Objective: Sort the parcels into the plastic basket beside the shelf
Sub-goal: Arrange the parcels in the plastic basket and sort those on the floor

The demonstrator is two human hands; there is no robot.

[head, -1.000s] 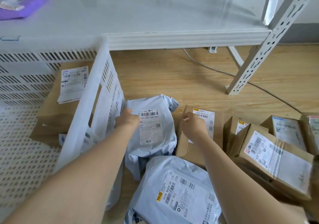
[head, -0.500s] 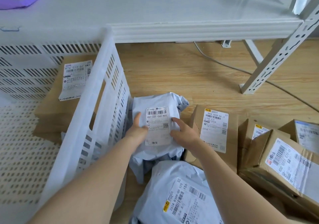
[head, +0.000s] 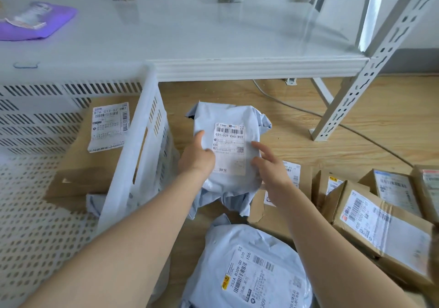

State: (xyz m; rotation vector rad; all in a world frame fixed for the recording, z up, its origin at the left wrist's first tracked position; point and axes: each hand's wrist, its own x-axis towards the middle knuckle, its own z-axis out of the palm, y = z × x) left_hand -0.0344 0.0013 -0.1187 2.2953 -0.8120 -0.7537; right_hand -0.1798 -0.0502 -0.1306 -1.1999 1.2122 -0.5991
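Shelf [head: 237,46]: white metal rack across the 12 o'clock half of the view; its slotted upright meets the floor at 2 o'clock.
Floor [head: 297,122]: pale wood, carrying every parcel not yet sorted.
Plastic basket [head: 133,165]: white slotted crate at 9 o'clock, beside the shelf; its near wall stands just left of the raised parcel.
Basket contents: one brown carton [head: 95,155], label up, with a scrap of grey mailer showing under it.
Unsorted cartons [head: 380,224]: brown boxes stacked from 3 to 4 o'clock, labels up.
Large grey mailer [head: 249,267]: lies at 6 o'clock, untouched.
Small grey mailer [head: 228,151]: at centre, label facing the camera, apparently lifted off the floor between both hands.
Left hand [head: 197,158]: grips the mailer's left edge, thumb over the front.
Right hand [head: 268,165]: on the mailer's right edge, fingers loosely spread; contact appears light, more support than grip.
Step in hand, as judged: carrying this mailer towards 9 o'clock and over the basket wall.
Recommended practice: firm up the right-hand hold, lift until the slack lower flap clears the rim, then lower the mailer onto the carton, label up, rather than dropping it.
Risk: the soft bag may sag and snag on the slotted wall.
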